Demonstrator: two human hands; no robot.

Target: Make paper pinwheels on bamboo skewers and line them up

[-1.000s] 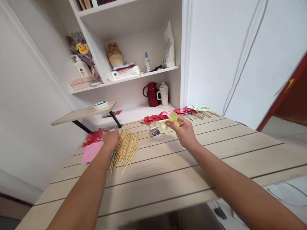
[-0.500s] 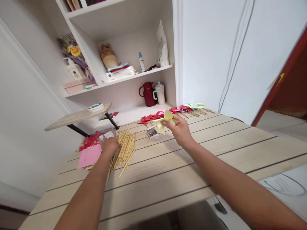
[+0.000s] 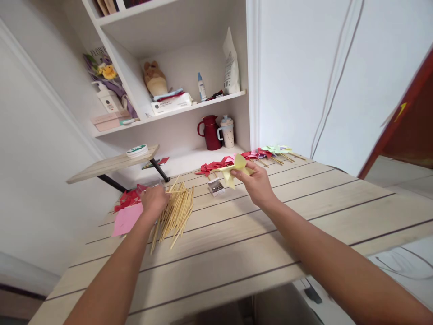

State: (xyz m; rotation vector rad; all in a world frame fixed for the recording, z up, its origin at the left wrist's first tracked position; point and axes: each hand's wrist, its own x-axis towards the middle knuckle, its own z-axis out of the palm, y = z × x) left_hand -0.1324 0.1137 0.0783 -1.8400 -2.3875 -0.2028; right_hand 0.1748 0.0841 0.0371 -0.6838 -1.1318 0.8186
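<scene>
My right hand (image 3: 259,183) holds a folded yellow paper pinwheel (image 3: 235,169) just above the wooden table (image 3: 270,225). Over to the left, my left hand (image 3: 154,200) pinches one wooden stick (image 3: 176,191) lifted off the top of a pile of wooden sticks (image 3: 176,214). A small open box of pins (image 3: 216,187) lies between my hands. Pink paper (image 3: 126,219) and red paper pieces (image 3: 130,197) lie just left of my left hand.
A row of finished red, pink and green pinwheels (image 3: 250,157) lies along the table's far edge. Behind it, white shelves hold a red jug (image 3: 210,132), a cup (image 3: 227,132), a bottle and a bag. A small raised board (image 3: 113,163) carries a tape roll.
My left hand has closed on one stick and raised it off the pile. My right hand keeps the yellow pinwheel, nearly still.
</scene>
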